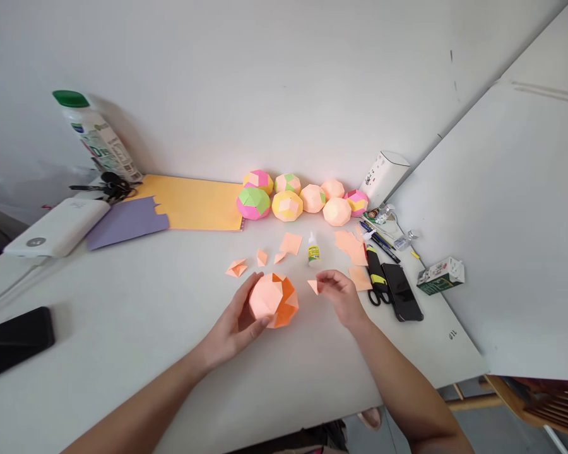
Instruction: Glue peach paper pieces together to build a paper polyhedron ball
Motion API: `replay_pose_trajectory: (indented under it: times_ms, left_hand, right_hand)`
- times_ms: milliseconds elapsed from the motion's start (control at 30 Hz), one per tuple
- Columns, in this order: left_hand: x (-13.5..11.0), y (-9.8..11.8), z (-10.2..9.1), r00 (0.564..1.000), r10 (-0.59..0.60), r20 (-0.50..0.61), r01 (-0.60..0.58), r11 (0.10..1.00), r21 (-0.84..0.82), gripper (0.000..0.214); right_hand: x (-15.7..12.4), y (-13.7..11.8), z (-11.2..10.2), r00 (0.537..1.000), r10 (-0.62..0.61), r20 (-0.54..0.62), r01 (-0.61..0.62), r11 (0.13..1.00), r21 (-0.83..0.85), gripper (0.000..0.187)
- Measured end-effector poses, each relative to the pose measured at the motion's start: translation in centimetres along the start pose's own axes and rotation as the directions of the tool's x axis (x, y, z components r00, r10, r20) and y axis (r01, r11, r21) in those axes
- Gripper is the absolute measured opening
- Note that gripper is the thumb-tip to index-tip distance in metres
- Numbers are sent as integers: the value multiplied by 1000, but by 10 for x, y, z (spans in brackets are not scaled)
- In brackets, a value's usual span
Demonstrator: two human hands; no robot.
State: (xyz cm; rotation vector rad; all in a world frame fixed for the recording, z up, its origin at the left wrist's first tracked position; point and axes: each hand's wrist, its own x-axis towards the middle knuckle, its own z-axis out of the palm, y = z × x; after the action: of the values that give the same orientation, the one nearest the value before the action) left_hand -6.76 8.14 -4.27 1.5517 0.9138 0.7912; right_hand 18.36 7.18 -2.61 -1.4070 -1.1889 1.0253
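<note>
My left hand [243, 315] is wrapped round the left side of a peach paper ball [266, 297] with flat facets. The ball's right side is open and shows a deeper orange inside. To its right, my right hand [343, 296] pinches a small peach paper triangle [313, 286] between thumb and fingers, apart from the ball. Just beyond the hands lie a folded paper piece [236, 268], two smaller pieces, one a paper scrap [262, 257], and a square paper sheet [291, 243]. A small glue bottle [313, 251] with a white nozzle stands behind the triangle.
Several finished paper balls [287, 206] sit along the wall. Scissors [377, 271], a phone [401, 292], pens and a small carton [441, 275] lie at the right. Yellow card [199, 202], purple paper [127, 224], a power bank [57, 227] and a tall bottle [97, 135] are at the left.
</note>
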Motion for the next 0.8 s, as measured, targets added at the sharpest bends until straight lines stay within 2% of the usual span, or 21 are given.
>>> replay_pose_trajectory:
  times_ms: [133, 200, 233, 267, 300, 333, 367, 400, 433, 500, 567, 633, 700, 733, 800]
  left_hand:
    - [-1, 2, 2, 1000, 12, -20, -11, 999, 30, 66]
    - [-2, 2, 4, 989, 100, -113, -82, 985, 154, 61]
    - [-4, 4, 5, 965, 186, -183, -139, 960, 242, 57]
    - [-6, 6, 6, 920, 299, -255, -206, 920, 335, 53]
    - [-9, 10, 6, 848, 426, -316, -274, 862, 426, 48]
    - [-13, 14, 7, 757, 553, -349, -342, 790, 509, 44]
    - [-18, 18, 9, 670, 655, -350, -416, 722, 553, 40]
    - [-23, 24, 11, 650, 694, -310, -490, 694, 528, 35]
    - [-28, 29, 14, 694, 680, -234, -552, 713, 434, 29]
    - [-37, 38, 21, 846, 516, -137, -472, 842, 260, 20]
    - [-41, 44, 28, 925, 366, -99, -352, 926, 136, 12]
    - [-41, 47, 33, 981, 186, -56, -187, 982, -21, 9]
    - [-39, 47, 35, 998, 54, 37, -47, 982, -182, 10]
    - [-38, 47, 35, 997, 34, 66, -18, 973, -228, 12]
    - [-37, 44, 35, 996, 70, 59, -54, 969, -242, 13]
  right_hand:
    - [-17, -14, 5, 994, 48, 99, -61, 990, 125, 13]
    - [-25, -19, 9, 990, 36, 136, -58, 985, 163, 10]
    - [-28, -22, 11, 991, -9, 137, -14, 986, 166, 8]
    - [-31, -24, 13, 988, -92, 122, 73, 986, 150, 6]
    - [-34, -27, 15, 971, -219, 95, 208, 972, 111, 4]
    - [-37, -29, 17, 925, -373, 66, 371, 928, 42, 7]
    - [-39, -32, 19, 847, -529, 55, 531, 846, -48, 13]
    - [-42, -35, 20, 746, -662, 66, 664, 735, -138, 20]
    - [-44, -37, 23, 640, -762, 99, 762, 612, -211, 26]
    - [-48, -40, 27, 465, -862, 201, 868, 398, -298, 36]
    - [-52, -40, 32, 357, -887, 292, 910, 260, -322, 40]
    - [-55, -38, 37, 311, -885, 348, 926, 199, -320, 43]
    - [-56, -36, 41, 310, -879, 363, 930, 200, -309, 46]
    - [-56, -36, 42, 318, -878, 357, 929, 215, -300, 47]
    - [-55, -36, 43, 366, -869, 334, 918, 278, -284, 50]
